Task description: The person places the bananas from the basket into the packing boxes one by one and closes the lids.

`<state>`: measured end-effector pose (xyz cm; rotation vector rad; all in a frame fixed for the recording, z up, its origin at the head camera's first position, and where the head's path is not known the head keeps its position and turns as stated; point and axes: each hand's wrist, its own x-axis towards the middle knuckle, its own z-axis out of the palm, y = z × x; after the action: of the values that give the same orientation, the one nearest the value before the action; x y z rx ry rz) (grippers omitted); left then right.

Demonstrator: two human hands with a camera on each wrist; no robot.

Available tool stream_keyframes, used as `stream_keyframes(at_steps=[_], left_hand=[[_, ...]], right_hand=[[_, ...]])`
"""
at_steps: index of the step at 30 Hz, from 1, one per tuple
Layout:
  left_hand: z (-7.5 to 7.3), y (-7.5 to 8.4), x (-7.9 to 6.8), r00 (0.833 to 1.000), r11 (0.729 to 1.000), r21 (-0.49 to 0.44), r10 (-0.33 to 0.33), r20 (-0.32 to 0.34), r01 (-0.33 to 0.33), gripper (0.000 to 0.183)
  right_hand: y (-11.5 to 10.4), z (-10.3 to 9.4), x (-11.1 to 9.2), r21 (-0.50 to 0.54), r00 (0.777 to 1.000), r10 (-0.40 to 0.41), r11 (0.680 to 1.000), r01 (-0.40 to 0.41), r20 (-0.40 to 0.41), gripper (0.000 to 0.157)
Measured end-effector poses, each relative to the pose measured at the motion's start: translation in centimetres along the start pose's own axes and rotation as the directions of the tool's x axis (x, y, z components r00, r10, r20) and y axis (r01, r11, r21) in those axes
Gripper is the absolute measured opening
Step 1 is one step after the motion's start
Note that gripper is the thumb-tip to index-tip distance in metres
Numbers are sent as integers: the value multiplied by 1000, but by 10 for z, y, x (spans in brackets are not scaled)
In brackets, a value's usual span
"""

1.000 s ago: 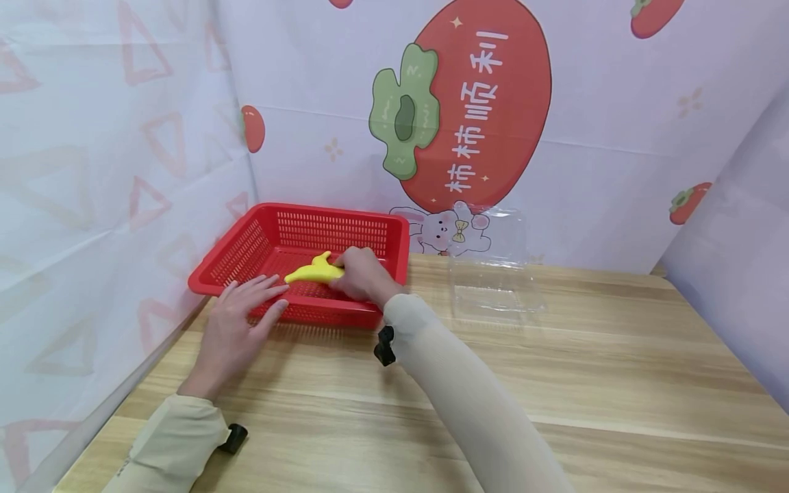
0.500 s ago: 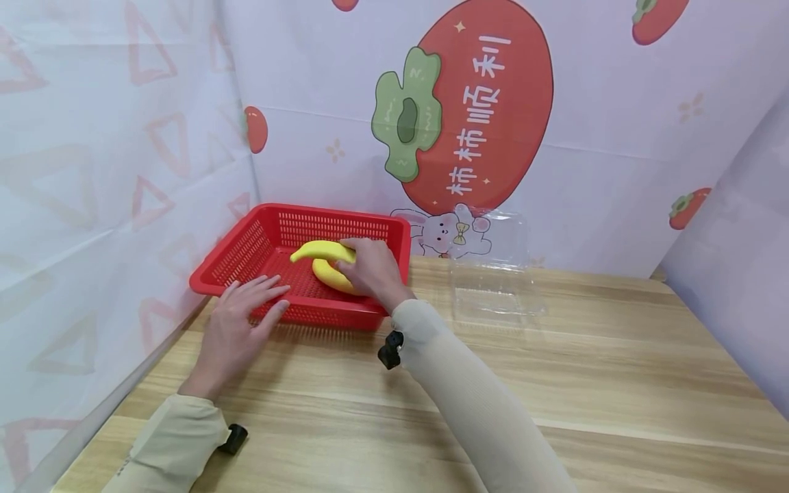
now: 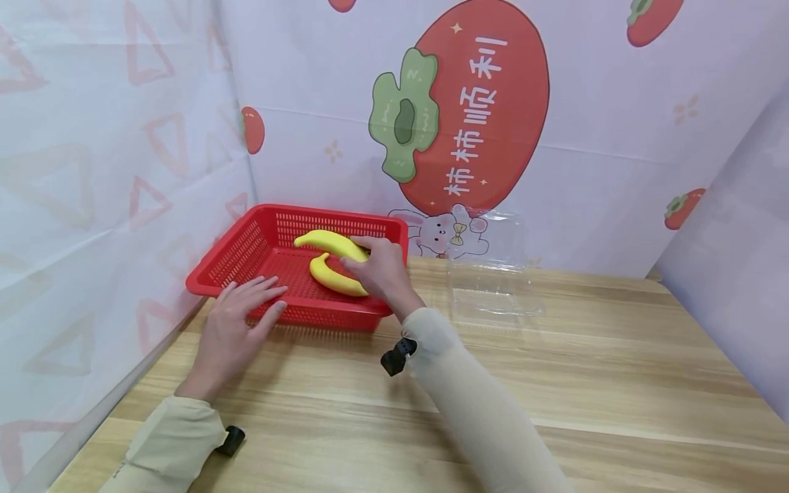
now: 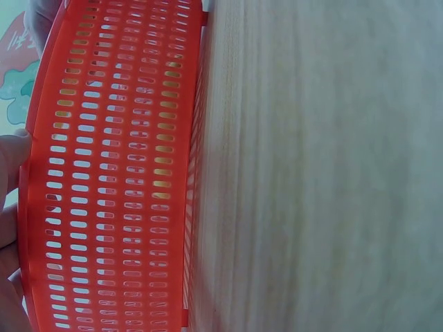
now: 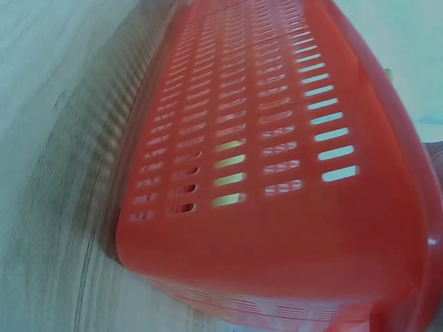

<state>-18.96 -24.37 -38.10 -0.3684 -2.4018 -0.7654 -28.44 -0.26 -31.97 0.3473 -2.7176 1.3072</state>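
Observation:
A red plastic basket (image 3: 320, 317) with slotted walls stands at the back left of the wooden table. My right hand (image 3: 387, 272) pinches a yellow banana (image 3: 327, 241) by its right end, holding it up inside the basket. Beneath it a second banana (image 3: 335, 281) lies on the basket floor, its right end partly hidden by the hand. My left hand (image 3: 237, 325) rests at the front left rim with its fingers spread, the thumb (image 4: 17, 142) touching the rim in the left wrist view. Yellow shows through the slots in both wrist views.
To the right of the basket stands a clear plastic clamshell box (image 3: 490, 298), its lid raised against the back. Printed cloth walls (image 3: 592, 123) enclose the left, back and right sides of the wooden table (image 3: 616, 383).
My right hand has lifted a banana off the other one and shifted slightly right with it, uncovering the second banana. The left hand has stayed in place.

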Motion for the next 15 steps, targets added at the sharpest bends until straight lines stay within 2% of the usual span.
stream_keyframes(at_steps=[6,10,15], left_hand=[[-2,-1,0,1000,1000,6,-6,2,6,38],[-4,0,0,1000,1000,11,-14,5,14,37],[0,3,0,1000,1000,-2,8,-4,-8,35]], right_hand=[[-1,-3,-6,54,1000,31,998,-31,-5,54],[0,-5,-9,88,1000,22,996,-21,-15,55],[6,-10,-15,118,998,34,993,-26,-60,55]])
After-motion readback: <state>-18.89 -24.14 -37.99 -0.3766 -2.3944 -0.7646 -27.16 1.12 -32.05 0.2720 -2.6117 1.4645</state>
